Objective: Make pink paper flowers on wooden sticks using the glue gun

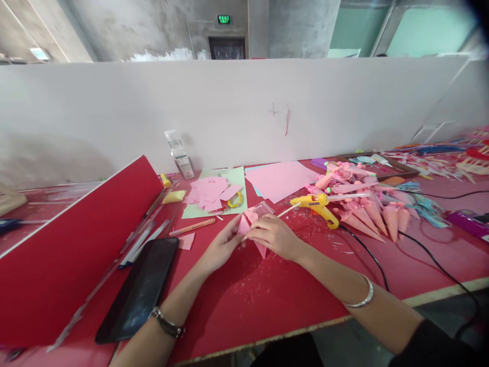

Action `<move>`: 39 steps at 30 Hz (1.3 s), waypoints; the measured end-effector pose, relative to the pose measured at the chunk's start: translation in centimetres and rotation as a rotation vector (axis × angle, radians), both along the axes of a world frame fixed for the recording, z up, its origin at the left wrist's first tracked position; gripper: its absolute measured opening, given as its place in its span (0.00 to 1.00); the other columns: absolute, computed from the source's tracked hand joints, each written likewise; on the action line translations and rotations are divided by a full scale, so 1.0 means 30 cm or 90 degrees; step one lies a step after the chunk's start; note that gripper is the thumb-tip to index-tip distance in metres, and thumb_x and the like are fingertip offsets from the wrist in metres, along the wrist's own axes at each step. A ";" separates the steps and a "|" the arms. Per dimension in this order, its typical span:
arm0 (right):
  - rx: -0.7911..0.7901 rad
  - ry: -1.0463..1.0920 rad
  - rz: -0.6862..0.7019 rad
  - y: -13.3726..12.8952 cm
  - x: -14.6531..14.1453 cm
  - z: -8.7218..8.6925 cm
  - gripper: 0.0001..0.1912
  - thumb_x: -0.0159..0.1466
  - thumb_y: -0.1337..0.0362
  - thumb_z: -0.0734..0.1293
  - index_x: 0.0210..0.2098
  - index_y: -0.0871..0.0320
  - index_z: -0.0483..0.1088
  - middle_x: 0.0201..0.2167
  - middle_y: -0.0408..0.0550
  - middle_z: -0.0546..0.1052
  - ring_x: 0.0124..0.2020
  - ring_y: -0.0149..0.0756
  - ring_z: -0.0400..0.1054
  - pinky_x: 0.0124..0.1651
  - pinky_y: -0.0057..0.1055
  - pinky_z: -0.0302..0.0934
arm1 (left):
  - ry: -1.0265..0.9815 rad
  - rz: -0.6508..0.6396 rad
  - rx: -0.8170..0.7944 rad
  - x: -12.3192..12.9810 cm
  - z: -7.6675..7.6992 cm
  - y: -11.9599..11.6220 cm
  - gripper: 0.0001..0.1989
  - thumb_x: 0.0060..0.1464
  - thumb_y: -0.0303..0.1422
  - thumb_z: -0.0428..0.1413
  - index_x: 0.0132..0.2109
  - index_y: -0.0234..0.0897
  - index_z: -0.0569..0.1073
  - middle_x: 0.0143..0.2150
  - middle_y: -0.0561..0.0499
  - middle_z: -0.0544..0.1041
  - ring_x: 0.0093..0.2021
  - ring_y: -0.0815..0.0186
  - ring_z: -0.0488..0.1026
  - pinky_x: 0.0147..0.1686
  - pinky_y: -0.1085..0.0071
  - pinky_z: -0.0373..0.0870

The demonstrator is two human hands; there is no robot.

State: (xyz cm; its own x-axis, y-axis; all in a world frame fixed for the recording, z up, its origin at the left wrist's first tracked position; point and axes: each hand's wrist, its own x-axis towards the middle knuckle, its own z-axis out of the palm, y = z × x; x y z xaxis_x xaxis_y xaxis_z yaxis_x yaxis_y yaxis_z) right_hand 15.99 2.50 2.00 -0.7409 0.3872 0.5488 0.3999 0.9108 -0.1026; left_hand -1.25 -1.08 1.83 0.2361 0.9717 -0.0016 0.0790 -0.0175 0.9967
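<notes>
Over the red tabletop, a folded pink paper cone points down toward me between my two hands. My left hand is closed on its left side, the fingertips at the upper folds. From the right, my right hand pinches the same cone; a thin pale stick passes under or through its fingers, and I cannot tell whether it is gripped. Just behind the fingers lies a clear plastic piece. A yellow glue gun rests to the right of the hands.
Pink paper pieces lie on a green sheet. Finished-looking pink cones pile up at right, near black cables. A black tablet and a slanted red board stand left. Behind are a bottle and white partition.
</notes>
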 end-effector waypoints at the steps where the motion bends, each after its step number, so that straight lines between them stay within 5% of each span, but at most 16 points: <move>1: 0.010 0.002 -0.002 0.001 0.003 -0.001 0.12 0.63 0.66 0.55 0.35 0.58 0.69 0.29 0.45 0.71 0.32 0.30 0.61 0.41 0.29 0.52 | -0.009 -0.005 -0.006 0.000 0.002 0.002 0.24 0.48 0.32 0.51 0.54 0.35 0.58 0.28 0.56 0.66 0.28 0.72 0.63 0.32 0.74 0.59; 6: 0.071 0.017 -0.011 0.007 0.015 -0.005 0.11 0.63 0.69 0.55 0.37 0.58 0.68 0.31 0.45 0.72 0.34 0.31 0.61 0.43 0.29 0.51 | -0.105 -0.025 -0.163 -0.021 -0.002 0.009 0.11 0.48 0.37 0.52 0.34 0.32 0.67 0.25 0.55 0.66 0.20 0.79 0.57 0.21 0.79 0.53; 10: 0.108 0.023 -0.007 0.001 0.018 0.004 0.12 0.63 0.70 0.54 0.38 0.58 0.68 0.30 0.44 0.72 0.33 0.30 0.60 0.44 0.30 0.51 | -0.126 -0.109 -0.250 -0.035 0.002 0.001 0.13 0.50 0.39 0.50 0.29 0.31 0.66 0.16 0.59 0.60 0.14 0.81 0.47 0.16 0.80 0.43; 17: 0.050 0.032 0.020 0.000 0.021 0.009 0.11 0.64 0.67 0.54 0.37 0.57 0.67 0.32 0.44 0.73 0.34 0.30 0.62 0.45 0.30 0.51 | -0.021 -0.136 -0.132 -0.018 0.010 -0.007 0.16 0.55 0.41 0.43 0.29 0.32 0.65 0.13 0.60 0.62 0.12 0.80 0.49 0.14 0.80 0.43; 22: -0.100 0.062 -0.120 0.003 0.013 -0.009 0.18 0.60 0.60 0.59 0.47 0.61 0.60 0.32 0.49 0.73 0.33 0.35 0.64 0.37 0.30 0.56 | 0.110 -0.087 -0.032 -0.012 -0.003 -0.002 0.18 0.56 0.41 0.40 0.25 0.33 0.62 0.14 0.59 0.63 0.11 0.79 0.52 0.13 0.80 0.47; 28: -0.110 0.044 -0.110 0.009 0.011 -0.018 0.08 0.60 0.61 0.60 0.32 0.58 0.67 0.25 0.44 0.74 0.30 0.33 0.66 0.45 0.34 0.52 | 0.233 -0.081 0.096 -0.010 0.002 -0.011 0.19 0.57 0.39 0.39 0.24 0.33 0.63 0.15 0.58 0.65 0.12 0.78 0.56 0.15 0.81 0.54; 39: -0.056 0.113 -0.102 -0.011 0.009 -0.007 0.08 0.61 0.61 0.59 0.33 0.56 0.67 0.25 0.40 0.74 0.28 0.29 0.66 0.48 0.33 0.45 | 0.127 -0.132 0.009 -0.019 0.016 -0.017 0.16 0.57 0.40 0.38 0.32 0.33 0.62 0.14 0.60 0.63 0.10 0.78 0.53 0.11 0.81 0.49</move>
